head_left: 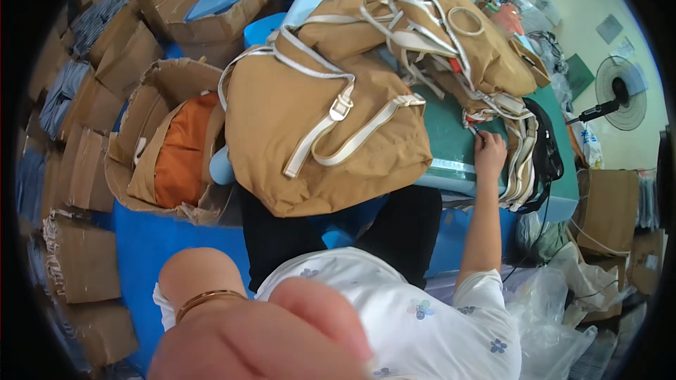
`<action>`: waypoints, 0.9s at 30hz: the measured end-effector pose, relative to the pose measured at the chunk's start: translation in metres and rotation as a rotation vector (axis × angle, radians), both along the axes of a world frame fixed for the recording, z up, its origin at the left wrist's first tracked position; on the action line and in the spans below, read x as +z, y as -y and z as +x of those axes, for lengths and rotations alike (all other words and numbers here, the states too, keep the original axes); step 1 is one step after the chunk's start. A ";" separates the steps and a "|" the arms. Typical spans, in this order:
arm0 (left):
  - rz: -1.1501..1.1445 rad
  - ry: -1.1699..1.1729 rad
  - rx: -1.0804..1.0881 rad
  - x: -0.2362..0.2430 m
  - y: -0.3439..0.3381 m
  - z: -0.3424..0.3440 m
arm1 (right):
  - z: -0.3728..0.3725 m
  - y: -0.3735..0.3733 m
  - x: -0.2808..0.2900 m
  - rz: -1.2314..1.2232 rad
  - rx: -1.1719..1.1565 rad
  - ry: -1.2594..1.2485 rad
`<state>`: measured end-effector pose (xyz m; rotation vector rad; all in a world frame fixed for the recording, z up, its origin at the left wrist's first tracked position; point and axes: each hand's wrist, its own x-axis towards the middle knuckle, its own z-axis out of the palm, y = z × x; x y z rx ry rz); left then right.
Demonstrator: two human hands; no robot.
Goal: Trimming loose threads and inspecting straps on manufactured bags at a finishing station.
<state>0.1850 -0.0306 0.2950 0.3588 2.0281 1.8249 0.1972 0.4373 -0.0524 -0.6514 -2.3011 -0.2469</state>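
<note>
A tan fabric bag [282, 134] with white straps and a white buckle [341, 108] lies over the near edge of the table, above my lap. My left hand [274, 331] is raised very close to the camera, large and blurred, its fingers bent and partly cut off by the lower edge. What those fingers do is not clear. My right hand [490, 153] rests on the green table top [451, 134], closed around a small dark item whose kind is hidden. Beside it lie bundled white straps [521, 158] and a second heap of tan bags [479, 42].
At left stands an open carton [120, 148] with orange and tan fabric [184, 151]. More cartons [84, 260] are stacked along that side. A black pouch [546, 141] lies at the table's right end. A fan [620, 93] and clear plastic bags [556, 317] are at right.
</note>
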 end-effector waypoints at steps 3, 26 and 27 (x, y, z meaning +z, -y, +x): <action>0.494 -0.094 -0.092 -0.024 0.011 0.005 | -0.012 0.008 0.001 0.000 0.031 -0.032; 1.392 -0.737 -1.347 -0.087 0.016 -0.096 | -0.017 0.025 0.008 -0.046 0.013 -0.067; 1.462 -0.568 -1.164 -0.101 0.024 -0.093 | -0.020 0.027 0.009 -0.053 0.029 -0.055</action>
